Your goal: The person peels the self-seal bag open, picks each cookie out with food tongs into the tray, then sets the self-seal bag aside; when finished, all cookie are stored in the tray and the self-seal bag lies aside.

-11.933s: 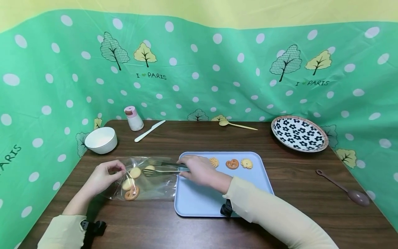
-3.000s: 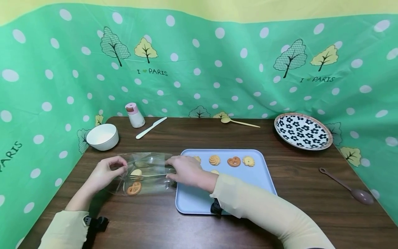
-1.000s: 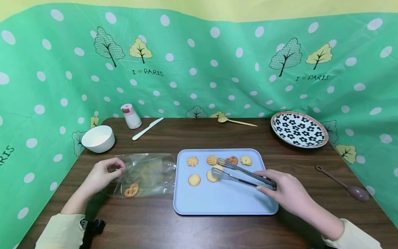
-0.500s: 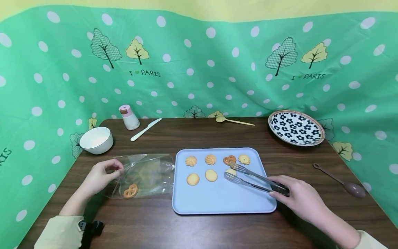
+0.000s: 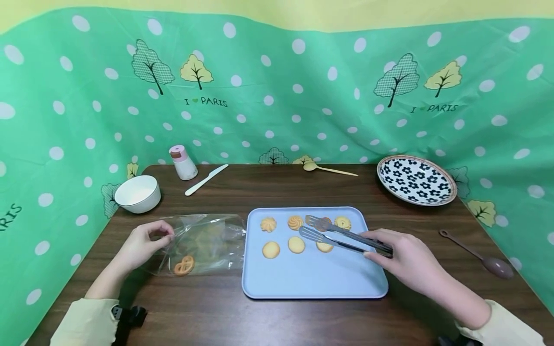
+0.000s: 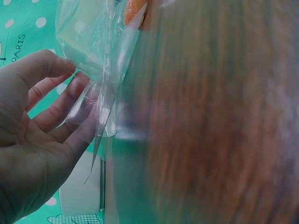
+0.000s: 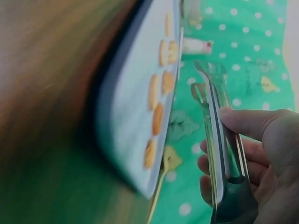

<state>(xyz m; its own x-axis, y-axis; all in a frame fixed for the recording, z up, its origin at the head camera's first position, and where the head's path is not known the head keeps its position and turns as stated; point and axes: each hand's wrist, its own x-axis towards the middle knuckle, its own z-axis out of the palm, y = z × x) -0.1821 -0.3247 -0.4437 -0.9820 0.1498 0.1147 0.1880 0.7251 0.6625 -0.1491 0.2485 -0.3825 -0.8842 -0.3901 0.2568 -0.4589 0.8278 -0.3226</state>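
My left hand (image 5: pixel 144 242) pinches the edge of a clear plastic bag (image 5: pixel 212 240) lying left of the tray. Inside the bag is one pretzel-shaped cookie (image 5: pixel 184 265). My right hand (image 5: pixel 409 259) holds metal tongs (image 5: pixel 380 247) over the right part of a pale blue tray (image 5: pixel 311 281); the tongs are spread, with no cookie between their tips. On the tray, the back row has a flower-shaped cookie (image 5: pixel 268 224), a swirl cookie (image 5: pixel 295 222), a pretzel partly hidden by the tongs, and a ring cookie (image 5: pixel 343 222). Three plain round cookies (image 5: pixel 296 245) form the front row.
At the back left are a white bowl (image 5: pixel 137 194), a pink-capped shaker (image 5: pixel 184 164) and a white knife (image 5: pixel 207 179). A yellow spoon (image 5: pixel 330 169) lies at the back, a flower-patterned plate (image 5: pixel 416 181) back right, a brown spoon (image 5: pixel 495 266) at right.
The round cookies once in the bag are out; the last went to the tray with the tongs. The tongs have let it go and shifted slightly. The left hand stays on the bag.
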